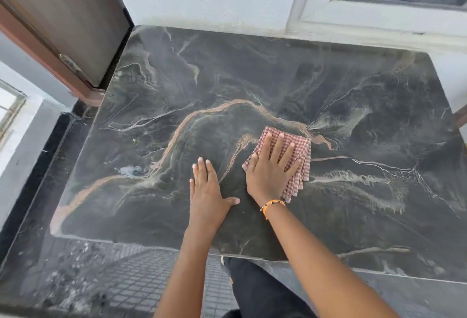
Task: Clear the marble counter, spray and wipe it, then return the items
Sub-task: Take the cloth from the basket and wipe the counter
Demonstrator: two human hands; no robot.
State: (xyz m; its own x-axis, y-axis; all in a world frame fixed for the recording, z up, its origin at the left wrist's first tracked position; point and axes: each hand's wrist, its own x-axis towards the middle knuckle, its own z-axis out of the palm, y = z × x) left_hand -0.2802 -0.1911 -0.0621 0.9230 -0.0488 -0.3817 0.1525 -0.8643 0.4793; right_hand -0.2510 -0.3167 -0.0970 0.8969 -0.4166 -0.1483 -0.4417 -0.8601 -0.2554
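A: Right hand (271, 166) lies flat, fingers spread, pressing the checked cloth (298, 163) onto the marble counter (252, 70).

B: Left hand (208, 191) rests empty beside it. Overlapping strokes advised; foam patch (131, 170) left of it remains.

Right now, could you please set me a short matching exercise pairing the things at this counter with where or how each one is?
Things:
1. left hand
2. right hand
3. checked cloth
4. orange bracelet

States:
A. folded, pressed onto the marble counter
B. around the right wrist
C. flat on bare marble, empty
D. spread on top of the cloth

Pairs: 1-C, 2-D, 3-A, 4-B
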